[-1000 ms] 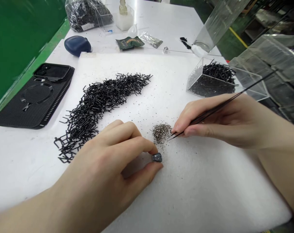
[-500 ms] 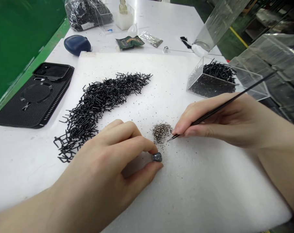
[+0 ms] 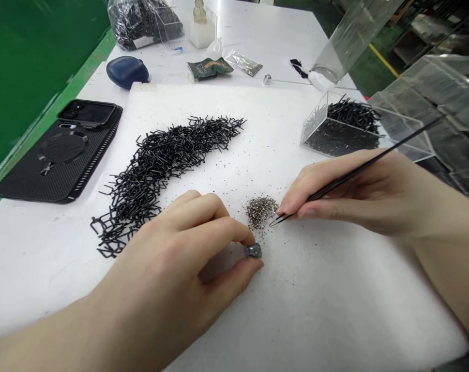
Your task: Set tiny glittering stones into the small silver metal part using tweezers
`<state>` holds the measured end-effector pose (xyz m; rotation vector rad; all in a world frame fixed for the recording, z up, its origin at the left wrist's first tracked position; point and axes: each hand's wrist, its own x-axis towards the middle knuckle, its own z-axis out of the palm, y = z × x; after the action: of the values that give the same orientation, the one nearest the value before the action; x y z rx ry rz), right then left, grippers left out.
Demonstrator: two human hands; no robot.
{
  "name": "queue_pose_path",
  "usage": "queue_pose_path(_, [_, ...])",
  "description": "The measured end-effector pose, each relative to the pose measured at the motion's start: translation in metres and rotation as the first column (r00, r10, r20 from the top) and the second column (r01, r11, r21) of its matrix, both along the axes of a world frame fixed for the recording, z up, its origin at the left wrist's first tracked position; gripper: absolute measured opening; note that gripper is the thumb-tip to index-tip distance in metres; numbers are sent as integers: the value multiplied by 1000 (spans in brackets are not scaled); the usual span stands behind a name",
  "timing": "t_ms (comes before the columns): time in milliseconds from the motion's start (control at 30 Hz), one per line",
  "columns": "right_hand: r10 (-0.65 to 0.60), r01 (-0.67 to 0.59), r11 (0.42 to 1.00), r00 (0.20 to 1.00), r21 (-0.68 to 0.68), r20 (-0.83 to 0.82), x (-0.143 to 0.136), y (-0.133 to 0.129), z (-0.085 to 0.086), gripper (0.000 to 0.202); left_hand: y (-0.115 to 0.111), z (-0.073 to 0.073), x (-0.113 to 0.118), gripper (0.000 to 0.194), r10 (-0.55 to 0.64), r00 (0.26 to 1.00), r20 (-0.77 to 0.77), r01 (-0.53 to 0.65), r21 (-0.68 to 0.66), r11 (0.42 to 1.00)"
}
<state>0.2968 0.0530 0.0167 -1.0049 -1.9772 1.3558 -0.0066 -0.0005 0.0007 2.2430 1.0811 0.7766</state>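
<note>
Now gray block [image 3: 254,251] pinched in L hand [image 3: 176,258], nr R hand [image 3: 368,194] w/ tweezers [image 3: 337,183].

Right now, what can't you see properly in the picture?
In the head view:
Grey piece: its underside faces away.
Left hand: palm hidden behind its own back.
Tiny grains: shapes too small to tell.
Tweezers: anything between the tips, too small.
Clear tube: upper end cut off by the top edge.
</note>
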Motion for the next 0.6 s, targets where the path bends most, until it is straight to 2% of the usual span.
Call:
queue_pose_path(200, [-9,9,1000,1000,-2,0,-1,1,1,10,1,0,1,17,5,1000,-5,-5,-6,1000])
queue_pose_path(367, [-24,21,1000,991,-19,-133,-11,-4,8,8,0,1,0,17,4,1000,-6,-4,8,1000])
queue_pose_path(600, [61,-75,994,985,-81,-164,-29,-14,8,6,1,-1,2,12,-20,1000,18,20,35,999])
